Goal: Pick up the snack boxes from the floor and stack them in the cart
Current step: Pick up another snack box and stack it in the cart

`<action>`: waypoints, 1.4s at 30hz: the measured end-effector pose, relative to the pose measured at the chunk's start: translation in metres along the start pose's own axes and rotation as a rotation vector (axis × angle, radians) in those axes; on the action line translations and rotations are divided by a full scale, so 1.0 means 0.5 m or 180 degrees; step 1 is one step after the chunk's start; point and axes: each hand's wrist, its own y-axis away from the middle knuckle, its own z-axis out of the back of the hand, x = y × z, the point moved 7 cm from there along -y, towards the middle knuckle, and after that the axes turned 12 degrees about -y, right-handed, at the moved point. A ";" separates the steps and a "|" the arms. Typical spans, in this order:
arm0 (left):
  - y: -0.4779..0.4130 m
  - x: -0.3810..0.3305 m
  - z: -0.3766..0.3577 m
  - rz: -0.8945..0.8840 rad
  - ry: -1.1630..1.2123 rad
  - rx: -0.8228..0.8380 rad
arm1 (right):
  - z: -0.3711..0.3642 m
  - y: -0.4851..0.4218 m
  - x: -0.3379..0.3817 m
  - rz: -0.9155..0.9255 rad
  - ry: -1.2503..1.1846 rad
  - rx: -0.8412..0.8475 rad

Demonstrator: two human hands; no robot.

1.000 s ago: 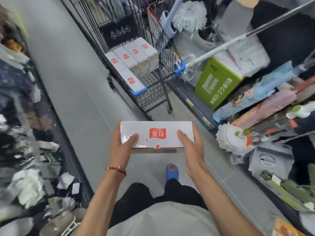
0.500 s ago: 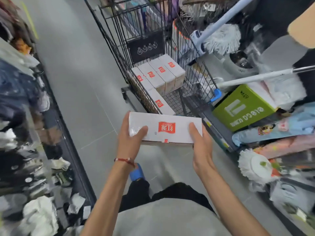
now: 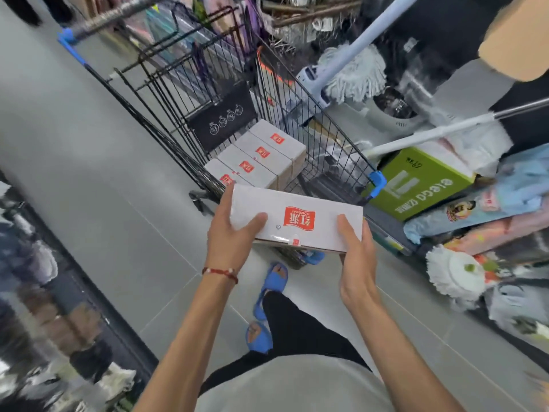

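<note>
A white snack box [image 3: 309, 214] with a red logo is held flat between both my hands at the near end of the cart. My left hand [image 3: 230, 240] grips its left end, thumb on top. My right hand [image 3: 355, 257] grips its right end. The black wire cart [image 3: 335, 150] stands just ahead, and several matching white boxes [image 3: 261, 157] lie side by side in a row on its floor. The held box hovers over the cart's near rim and hides part of the nearest box in the row.
Shelves at the right hold a green carton [image 3: 421, 182], mops [image 3: 350, 75] and a white mop head [image 3: 457, 273] that jut into the aisle. Blurred goods line the left shelf [image 3: 44, 292]. My blue sandals [image 3: 267, 298] stand on the grey tiled floor beside the cart.
I have stepped closer to the cart with the box in both hands. The box has risen and moved forward over the cart's near edge, tilting slightly to the right.
</note>
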 end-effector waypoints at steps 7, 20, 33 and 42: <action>-0.190 -0.073 -0.036 -0.0059 -0.0481 0.0111 | -0.081 -0.142 -0.019 -0.0154 -0.0208 -0.0234; -0.472 -0.087 -0.207 0.0076 -0.1171 0.1070 | -0.093 -0.317 -0.031 -0.0119 -0.0069 -0.0974; -0.660 0.079 -0.374 0.0207 -0.1441 0.1944 | -0.050 -0.397 -0.213 -0.0548 0.0054 -0.1953; -0.696 0.198 -0.385 0.0409 -0.2151 0.1807 | -0.037 -0.404 -0.338 -0.0910 0.0025 -0.2279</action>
